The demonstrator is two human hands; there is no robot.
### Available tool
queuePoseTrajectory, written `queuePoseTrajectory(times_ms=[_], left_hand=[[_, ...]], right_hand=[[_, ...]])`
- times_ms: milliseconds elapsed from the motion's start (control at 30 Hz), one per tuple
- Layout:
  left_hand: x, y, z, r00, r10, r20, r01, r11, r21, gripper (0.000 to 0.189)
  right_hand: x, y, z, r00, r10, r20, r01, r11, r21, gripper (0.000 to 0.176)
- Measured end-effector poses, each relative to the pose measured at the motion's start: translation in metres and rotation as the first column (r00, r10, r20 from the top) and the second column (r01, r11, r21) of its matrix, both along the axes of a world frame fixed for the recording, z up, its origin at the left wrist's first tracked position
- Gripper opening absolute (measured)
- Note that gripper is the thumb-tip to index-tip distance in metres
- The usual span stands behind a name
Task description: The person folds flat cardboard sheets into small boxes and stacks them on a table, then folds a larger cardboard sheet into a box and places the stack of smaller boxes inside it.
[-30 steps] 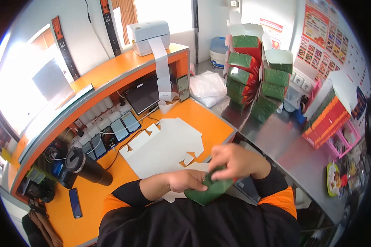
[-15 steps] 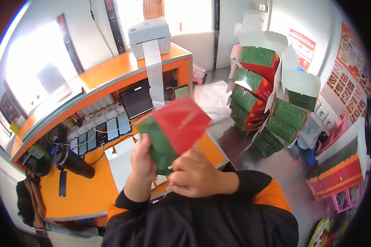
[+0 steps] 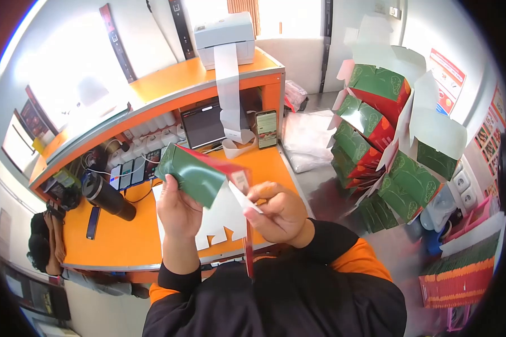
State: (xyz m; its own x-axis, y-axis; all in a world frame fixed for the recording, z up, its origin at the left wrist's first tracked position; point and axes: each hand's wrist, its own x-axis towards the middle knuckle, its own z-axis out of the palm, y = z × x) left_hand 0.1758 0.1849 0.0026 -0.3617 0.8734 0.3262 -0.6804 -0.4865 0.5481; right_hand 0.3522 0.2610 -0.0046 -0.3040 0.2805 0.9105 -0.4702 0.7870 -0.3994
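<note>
A green and red cardboard box (image 3: 194, 174), partly folded, is held above the orange counter. My left hand (image 3: 179, 212) grips its green side near the lower left, thumb on the outside. My right hand (image 3: 281, 212) pinches a white-edged flap at the box's right end between thumb and fingers. A narrow red strip of card hangs down below my right hand. Under the box, a white card sheet (image 3: 227, 224) with cut-out notches lies on the counter.
Folded green and red boxes (image 3: 374, 126) are stacked open at right, beside plastic bags (image 3: 306, 140). A label printer (image 3: 226, 42) trails paper from the shelf. Several phones, a black tumbler (image 3: 108, 196) and a tablet (image 3: 211, 126) are at left. Flat cartons (image 3: 461, 275) stand lower right.
The box has turned from its flat red and green face to an angled, partly opened form. My right hand has shifted up and right onto a flap. The whole view has shifted slightly.
</note>
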Motion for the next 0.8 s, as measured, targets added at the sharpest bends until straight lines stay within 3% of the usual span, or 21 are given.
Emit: queuePoseTrajectory(times_ms=[67, 100, 233, 333, 400, 467, 533, 567, 633, 700, 733, 767, 800], left_hand=[[0.023, 0.0, -0.003, 0.983, 0.103, -0.153, -0.093, 0.993, 0.072, 0.033], [0.034, 0.0, -0.007, 0.983, 0.123, -0.135, -0.108, 0.988, 0.111, 0.032], [0.035, 0.007, -0.004, 0.96, 0.21, -0.186, -0.188, 0.974, 0.128, 0.029], [0.028, 0.01, -0.007, 0.963, 0.125, -0.24, -0.098, 0.988, 0.123, 0.03], [0.036, 0.012, -0.025, 0.958, 0.062, -0.281, -0.028, 0.992, 0.123, 0.035], [0.055, 0.012, -0.031, 0.949, 0.08, -0.306, -0.067, 0.996, 0.053, 0.039], [0.045, 0.015, -0.043, 0.964, -0.008, -0.267, 0.013, 1.0, 0.019, 0.037], [0.04, 0.013, -0.042, 0.914, -0.028, -0.405, 0.018, 0.999, -0.027, 0.035], [0.03, 0.007, -0.033, 0.755, -0.085, -0.65, 0.012, 0.993, -0.117, 0.034], [0.023, -0.005, -0.011, 0.209, -0.051, -0.977, -0.08, 0.994, -0.069, 0.035], [0.022, -0.009, -0.006, -0.111, -0.036, -0.993, -0.108, 0.994, -0.024, 0.036], [0.023, -0.008, -0.008, -0.375, 0.213, -0.902, 0.084, 0.977, 0.196, 0.038], [0.024, -0.014, -0.01, -0.442, 0.116, -0.889, 0.106, 0.991, 0.077, 0.035]], right_hand=[[-0.01, -0.001, 0.019, 0.979, -0.18, -0.099, 0.196, 0.963, 0.183, 0.015], [-0.015, -0.002, 0.017, 0.958, -0.267, -0.102, 0.284, 0.923, 0.26, 0.014], [-0.017, 0.008, -0.001, 0.973, -0.224, 0.049, 0.188, 0.902, 0.389, 0.019], [-0.014, 0.005, -0.007, 0.978, -0.206, 0.03, 0.178, 0.905, 0.386, 0.018], [-0.015, 0.012, -0.009, 0.949, -0.316, 0.006, 0.298, 0.902, 0.314, 0.017], [-0.017, 0.015, -0.008, 0.917, -0.397, -0.045, 0.393, 0.876, 0.279, 0.017], [-0.014, 0.017, -0.01, 0.928, -0.371, 0.037, 0.347, 0.895, 0.282, 0.016], [-0.009, 0.017, -0.008, 0.928, -0.357, 0.105, 0.315, 0.904, 0.288, 0.018], [0.009, 0.022, -0.009, 0.945, -0.253, 0.208, 0.208, 0.955, 0.213, 0.026], [0.037, 0.038, -0.008, 0.965, -0.067, 0.252, 0.056, 0.997, 0.051, 0.04], [0.048, 0.039, -0.006, 0.976, 0.08, 0.201, -0.017, 0.954, -0.299, 0.049], [0.058, 0.038, -0.002, 0.975, 0.198, 0.1, -0.099, 0.79, -0.605, 0.057], [0.065, 0.037, 0.001, 0.962, 0.27, -0.04, -0.182, 0.526, -0.831, 0.066]])
